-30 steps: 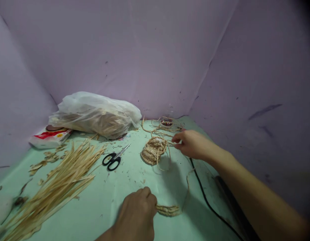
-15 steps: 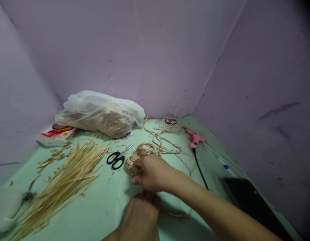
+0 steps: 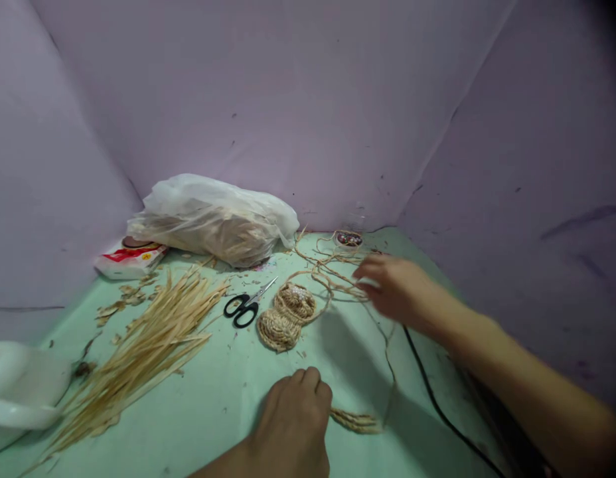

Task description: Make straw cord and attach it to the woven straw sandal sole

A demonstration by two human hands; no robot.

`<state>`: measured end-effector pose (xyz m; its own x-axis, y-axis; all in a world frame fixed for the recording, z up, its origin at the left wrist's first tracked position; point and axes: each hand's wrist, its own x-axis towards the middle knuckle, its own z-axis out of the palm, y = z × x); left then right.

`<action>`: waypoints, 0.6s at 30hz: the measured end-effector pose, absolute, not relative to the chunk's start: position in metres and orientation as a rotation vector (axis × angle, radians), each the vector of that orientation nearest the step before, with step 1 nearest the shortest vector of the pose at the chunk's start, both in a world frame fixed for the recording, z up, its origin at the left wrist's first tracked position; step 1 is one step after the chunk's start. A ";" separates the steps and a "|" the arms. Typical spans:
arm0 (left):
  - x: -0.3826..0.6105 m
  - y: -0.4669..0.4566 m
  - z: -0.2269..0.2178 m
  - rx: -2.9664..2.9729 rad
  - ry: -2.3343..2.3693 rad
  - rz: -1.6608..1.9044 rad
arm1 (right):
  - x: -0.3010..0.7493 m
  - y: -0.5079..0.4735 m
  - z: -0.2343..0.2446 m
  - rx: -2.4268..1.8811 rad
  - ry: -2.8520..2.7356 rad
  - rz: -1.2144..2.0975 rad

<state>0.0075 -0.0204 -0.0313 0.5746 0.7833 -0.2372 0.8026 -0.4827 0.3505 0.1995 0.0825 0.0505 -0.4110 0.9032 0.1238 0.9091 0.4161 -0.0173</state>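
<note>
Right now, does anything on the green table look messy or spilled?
Yes, a little: dry brown scraps lie scattered between the red-and-white box and the pale fibre strips, as if dropped. Twine also sprawls in untidy loops beyond the coiled braid. Nothing looks clearly broken.

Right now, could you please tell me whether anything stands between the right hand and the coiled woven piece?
Only loose cord does, lying low on the table in loops between the right hand and the coiled woven piece. Nothing taller is visible in that gap; the scissors lie to the piece's left.
</note>
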 end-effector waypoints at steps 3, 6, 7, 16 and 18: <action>0.011 -0.019 -0.027 2.349 1.296 -0.108 | 0.239 0.100 0.074 -1.964 -2.267 -0.375; 0.014 -0.016 -0.023 2.316 1.291 -0.135 | 0.275 0.112 0.084 -1.808 -1.871 -0.591; 0.014 -0.015 -0.022 2.308 1.287 -0.134 | 0.284 0.114 0.084 -1.726 -1.739 -0.660; 0.013 -0.011 -0.023 2.302 1.277 -0.161 | 0.204 0.136 0.059 -1.308 -2.533 -0.043; 0.012 -0.011 -0.024 2.315 1.266 -0.146 | 0.171 0.140 0.045 -1.278 -2.719 0.024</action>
